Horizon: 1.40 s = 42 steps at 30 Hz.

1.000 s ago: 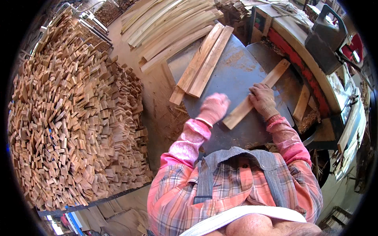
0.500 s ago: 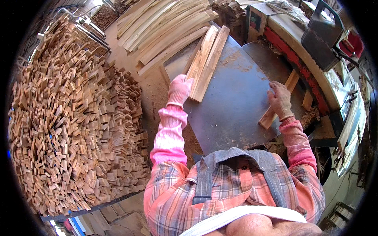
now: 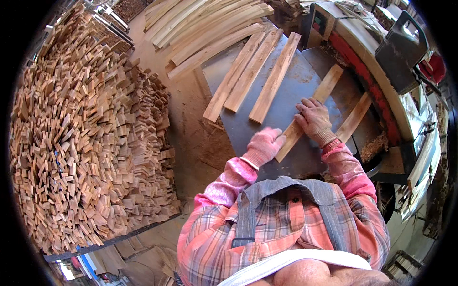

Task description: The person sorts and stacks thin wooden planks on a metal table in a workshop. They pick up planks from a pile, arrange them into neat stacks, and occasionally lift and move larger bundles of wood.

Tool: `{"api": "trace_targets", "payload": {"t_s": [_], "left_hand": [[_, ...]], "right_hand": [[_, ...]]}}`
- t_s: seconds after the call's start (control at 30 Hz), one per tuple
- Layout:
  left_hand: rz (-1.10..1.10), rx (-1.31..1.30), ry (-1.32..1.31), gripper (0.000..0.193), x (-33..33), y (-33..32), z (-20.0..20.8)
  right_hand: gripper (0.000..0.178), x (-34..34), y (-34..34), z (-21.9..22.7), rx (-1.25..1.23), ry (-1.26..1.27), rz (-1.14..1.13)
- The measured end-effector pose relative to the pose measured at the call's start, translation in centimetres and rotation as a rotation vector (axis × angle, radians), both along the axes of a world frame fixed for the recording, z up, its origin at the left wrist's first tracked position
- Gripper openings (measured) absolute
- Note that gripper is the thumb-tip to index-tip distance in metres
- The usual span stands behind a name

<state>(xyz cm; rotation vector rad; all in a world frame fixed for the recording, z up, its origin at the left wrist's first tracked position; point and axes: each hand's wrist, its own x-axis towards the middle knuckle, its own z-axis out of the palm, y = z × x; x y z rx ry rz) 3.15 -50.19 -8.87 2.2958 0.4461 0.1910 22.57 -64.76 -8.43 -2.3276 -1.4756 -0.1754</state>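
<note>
My right hand (image 3: 315,120), in a worn work glove, is closed over the middle of a flat wooden strip (image 3: 329,82). That strip lies slantwise on the grey metal tabletop (image 3: 300,78). Beside its near end is my left hand (image 3: 263,145), in a pinkish glove, slightly blurred, its thumb and fingers partly apart and holding nothing I can see. Farther left lie three loose strips: a left strip (image 3: 234,78), a middle strip (image 3: 254,71) and a right strip (image 3: 275,78). Another strip (image 3: 354,117) rests right of my right hand.
A huge pile of short wood pieces (image 3: 90,143) fills the left side. Long boards (image 3: 214,33) are stacked at the far left of the table. A machine with a red-edged side (image 3: 365,76) and a dark housing (image 3: 403,52) borders the right, near sawdust (image 3: 373,148).
My left hand has let go of the strips at the left and moved right and nearer. Those strips now lie spread apart. My right hand has moved left with its strip.
</note>
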Motion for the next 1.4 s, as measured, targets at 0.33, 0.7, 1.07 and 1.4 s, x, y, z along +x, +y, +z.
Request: {"api": "trace_targets", "payload": {"t_s": [0.33,0.7,1.07,1.4], "left_hand": [[0.155,0.460,0.227,0.082,5.0,4.7,-0.4],[-0.177,0.465,-0.014,0.073,1.4,-0.2,0.4],[0.329,0.593,0.261,0.058,5.2,10.2,-0.9],[0.194,0.378,-0.221,0.057,-5.4,1.9,-3.2]], "right_hand": [[0.033,7.3,-10.7,-3.1,-0.059,-0.043,-0.363],[0.049,1.8,-1.3,0.2,-0.066,0.003,0.023],[0.028,4.6,-1.9,-0.8,-0.014,-0.149,-0.023],[0.025,5.2,-9.4,-2.8,0.033,-0.148,-0.294]]}}
